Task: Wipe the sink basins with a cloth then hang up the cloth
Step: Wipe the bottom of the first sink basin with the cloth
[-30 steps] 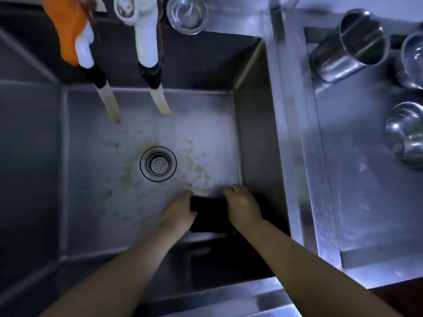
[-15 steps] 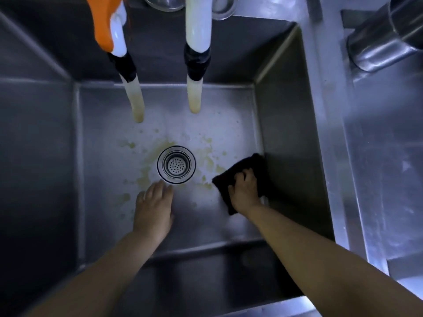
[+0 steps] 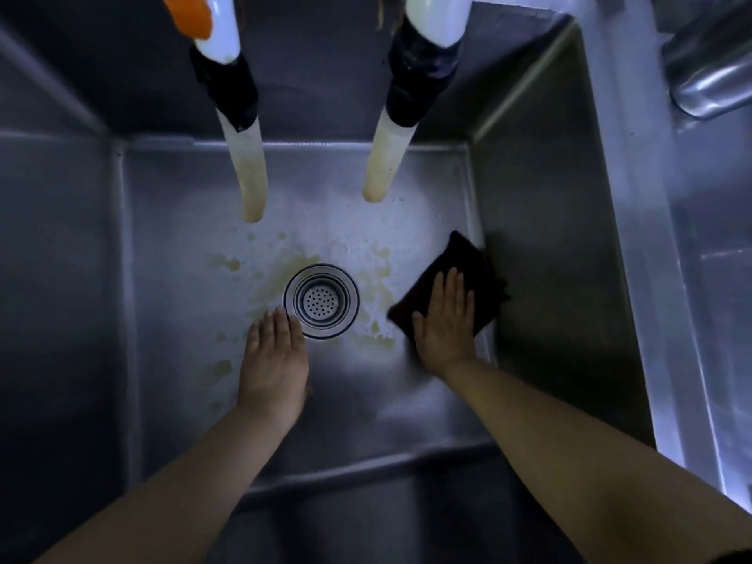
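Note:
A deep steel sink basin (image 3: 541,246) fills the view, its floor spotted with yellowish stains around the round drain strainer (image 3: 321,301). A dark folded cloth (image 3: 468,270) lies flat on the basin floor against the right wall. My right hand (image 3: 445,319) presses flat on the cloth with straight fingers. My left hand (image 3: 274,360) rests flat on the basin floor just left of the drain, holding nothing.
Two pale hose ends (image 3: 252,181) (image 3: 384,164) hang from taps into the basin at the back, the left one with an orange part (image 3: 191,14) above. A steel cup (image 3: 716,75) lies on the drainboard at the right.
My hands let go of the bunched cloth and parted. The right hand slid the cloth up along the right wall and now lies flat on it; the left hand went flat beside the drain.

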The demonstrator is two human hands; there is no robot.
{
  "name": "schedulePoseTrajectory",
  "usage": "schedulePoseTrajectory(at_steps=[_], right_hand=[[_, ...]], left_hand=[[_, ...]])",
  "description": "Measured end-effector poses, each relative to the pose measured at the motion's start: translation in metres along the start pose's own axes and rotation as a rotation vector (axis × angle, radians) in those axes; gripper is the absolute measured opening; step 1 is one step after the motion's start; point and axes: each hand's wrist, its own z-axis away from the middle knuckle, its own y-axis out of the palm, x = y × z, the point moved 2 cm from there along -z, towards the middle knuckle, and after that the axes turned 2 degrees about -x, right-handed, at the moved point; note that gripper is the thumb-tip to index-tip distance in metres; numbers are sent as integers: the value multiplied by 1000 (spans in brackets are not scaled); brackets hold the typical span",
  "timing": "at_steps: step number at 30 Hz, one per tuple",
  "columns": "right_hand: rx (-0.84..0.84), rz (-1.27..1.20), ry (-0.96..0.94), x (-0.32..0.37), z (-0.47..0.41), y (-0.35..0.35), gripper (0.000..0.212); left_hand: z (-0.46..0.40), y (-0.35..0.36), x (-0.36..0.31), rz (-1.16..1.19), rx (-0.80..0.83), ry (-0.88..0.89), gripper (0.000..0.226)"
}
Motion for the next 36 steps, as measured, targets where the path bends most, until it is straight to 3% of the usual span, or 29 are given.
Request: schedulePoseTrajectory(at_steps=[4,6,8,14,18,28,31,36], right_hand=[[303,125,-61,-5,76,14,83],[368,147,-65,-8,94,16,86],[315,59,-37,-7,91,12,85],[-50,-169,214,7,20,8,82],[-179,-202,233,11,-46,-2,89],[-178,-47,56,37,-189,-57,96],[-174,-17,21,45,-195,-58,97],[-136,60,-209,39,-146,-37,89]], left_hand=[[2,-7,0,16,16,15,94],[4,-8,0,43,21,12,92],[3,-6,1,85,18,8,93],[0,7,8,166,-20,34,109],[-5,9,4,145,-7,14,109],[-10,10,1,117,22,-11,105],[-10,9,1,130,35,-16,104],[-7,5,-1,149,39,-38,101]])
